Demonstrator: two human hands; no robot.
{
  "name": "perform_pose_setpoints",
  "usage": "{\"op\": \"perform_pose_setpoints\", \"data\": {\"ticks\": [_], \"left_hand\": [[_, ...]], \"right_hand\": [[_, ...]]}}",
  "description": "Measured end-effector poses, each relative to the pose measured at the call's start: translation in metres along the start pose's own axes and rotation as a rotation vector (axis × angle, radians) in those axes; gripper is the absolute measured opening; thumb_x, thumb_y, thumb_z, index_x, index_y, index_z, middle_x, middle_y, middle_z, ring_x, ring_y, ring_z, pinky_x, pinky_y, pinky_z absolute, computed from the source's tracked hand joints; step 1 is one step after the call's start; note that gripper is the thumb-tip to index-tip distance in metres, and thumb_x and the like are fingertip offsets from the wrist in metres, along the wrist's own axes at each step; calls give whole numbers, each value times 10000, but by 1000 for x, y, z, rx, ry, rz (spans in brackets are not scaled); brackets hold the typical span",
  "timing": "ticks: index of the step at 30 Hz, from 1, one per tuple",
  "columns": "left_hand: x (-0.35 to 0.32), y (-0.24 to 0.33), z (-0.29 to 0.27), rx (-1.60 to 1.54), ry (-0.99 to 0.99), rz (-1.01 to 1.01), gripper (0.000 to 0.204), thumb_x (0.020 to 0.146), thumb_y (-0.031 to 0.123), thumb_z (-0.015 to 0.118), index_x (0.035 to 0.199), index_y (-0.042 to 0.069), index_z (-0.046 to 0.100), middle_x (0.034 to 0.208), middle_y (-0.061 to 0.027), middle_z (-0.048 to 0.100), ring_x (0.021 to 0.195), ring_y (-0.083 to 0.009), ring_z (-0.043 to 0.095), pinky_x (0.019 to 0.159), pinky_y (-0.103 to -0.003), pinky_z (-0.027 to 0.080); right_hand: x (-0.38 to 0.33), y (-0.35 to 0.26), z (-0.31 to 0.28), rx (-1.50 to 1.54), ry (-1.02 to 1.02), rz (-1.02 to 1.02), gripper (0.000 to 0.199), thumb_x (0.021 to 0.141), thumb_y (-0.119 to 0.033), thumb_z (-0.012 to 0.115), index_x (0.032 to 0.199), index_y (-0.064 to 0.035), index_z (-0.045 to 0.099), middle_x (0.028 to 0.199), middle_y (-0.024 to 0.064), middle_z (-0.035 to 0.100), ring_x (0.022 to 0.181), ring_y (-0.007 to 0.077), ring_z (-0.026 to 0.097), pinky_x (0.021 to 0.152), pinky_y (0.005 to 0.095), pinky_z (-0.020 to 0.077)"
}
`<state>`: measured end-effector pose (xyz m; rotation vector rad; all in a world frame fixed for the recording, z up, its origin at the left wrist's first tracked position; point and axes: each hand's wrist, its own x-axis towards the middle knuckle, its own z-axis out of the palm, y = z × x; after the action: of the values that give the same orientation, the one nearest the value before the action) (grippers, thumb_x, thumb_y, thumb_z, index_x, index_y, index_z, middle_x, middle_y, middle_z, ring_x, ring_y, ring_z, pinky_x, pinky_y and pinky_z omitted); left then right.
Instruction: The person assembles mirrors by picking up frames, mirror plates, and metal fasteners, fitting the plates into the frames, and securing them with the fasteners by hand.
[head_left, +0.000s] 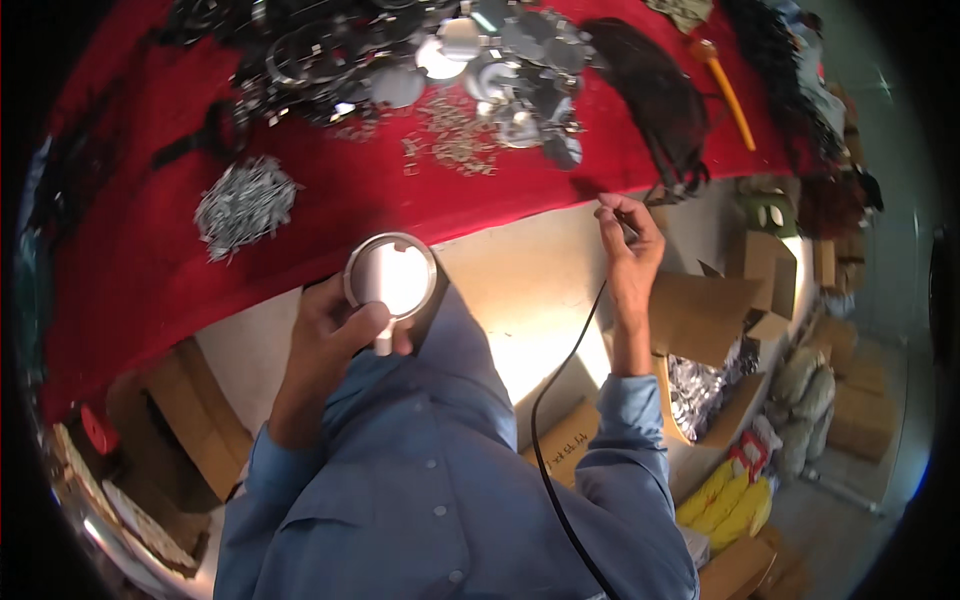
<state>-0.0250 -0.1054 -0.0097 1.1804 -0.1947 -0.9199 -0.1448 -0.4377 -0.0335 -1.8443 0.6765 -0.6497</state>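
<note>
My left hand is closed round a shiny round metal disc with a raised rim and a short tab at its lower edge. It is held in front of the red cloth's near edge, the thumb over the lower rim. Off to the right, my right hand is raised by the cloth's edge with thumb and fingertips pinched together. Whatever is between those fingertips is too small to make out. Ahead lie a heap of small brass-coloured clips and a mound of thin silver metal pieces.
The red cloth covers the table. Shiny metal discs and rings are heaped at its back. A dark bag and an orange-handled tool lie right. An open cardboard box stands low right; a black cable runs past my right arm.
</note>
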Motion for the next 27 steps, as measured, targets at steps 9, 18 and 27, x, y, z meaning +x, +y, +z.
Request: {"op": "perform_pose_setpoints", "data": {"ticks": [9, 18, 27], "left_hand": [[1, -9, 6, -87, -109, 69, 361, 926, 110, 597, 1255, -40, 580, 990, -102, 690, 834, -167, 689, 766, -313, 547], [4, -20, 7, -130, -243, 122, 395, 1007, 152, 535, 1373, 7, 506, 1053, -96, 662, 869, -163, 652, 776, -309, 512], [5, -24, 8, -143, -209, 119, 449, 1063, 270, 472, 1416, -4, 426, 1020, -132, 679, 826, -180, 653, 742, -317, 542]], "right_hand": [[-51, -82, 74, 563, -681, 234, 455, 955, -148, 688, 1369, -21, 548, 1100, 57, 676, 866, 44, 581, 719, 191, 444], [-62, -76, 100, 925, -681, 532, 530, 940, -63, 681, 1420, 10, 469, 1101, 107, 682, 663, 35, 485, 585, 190, 373], [-61, -80, 107, 888, -631, 560, 497, 934, -51, 677, 1395, 15, 501, 1064, 84, 681, 631, 16, 407, 571, 180, 347]]}}
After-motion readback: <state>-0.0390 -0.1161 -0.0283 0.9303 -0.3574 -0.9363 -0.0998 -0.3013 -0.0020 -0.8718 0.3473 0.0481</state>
